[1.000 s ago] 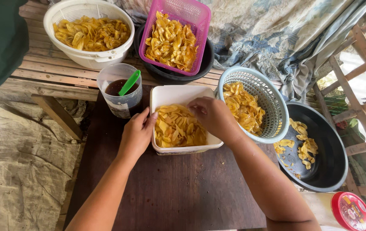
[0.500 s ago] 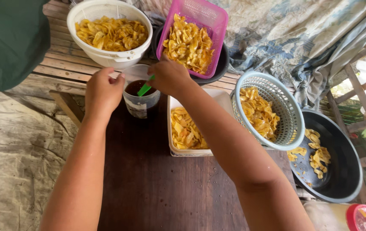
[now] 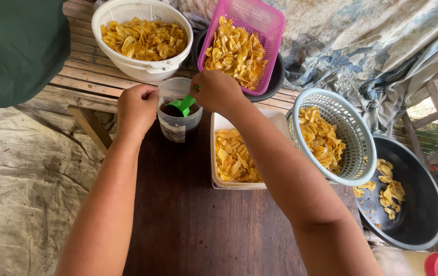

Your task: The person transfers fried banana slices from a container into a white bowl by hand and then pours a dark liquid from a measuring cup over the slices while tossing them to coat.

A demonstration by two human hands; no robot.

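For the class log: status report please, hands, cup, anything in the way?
Left hand steadying cup at rim. Right hand gripping green scoop in the dark powder. Chip tray beside cup, nothing blocking.

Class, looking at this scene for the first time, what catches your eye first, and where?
The pink basket heaped with yellow chips stands out at the top centre. Below it, the right hand holds a green scoop in a clear cup that the left hand steadies.

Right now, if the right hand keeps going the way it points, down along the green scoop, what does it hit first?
Likely the dark powder in the clear cup: the right hand holds the green scoop angled down into it. The left hand grips the cup's rim. Depth is unclear.
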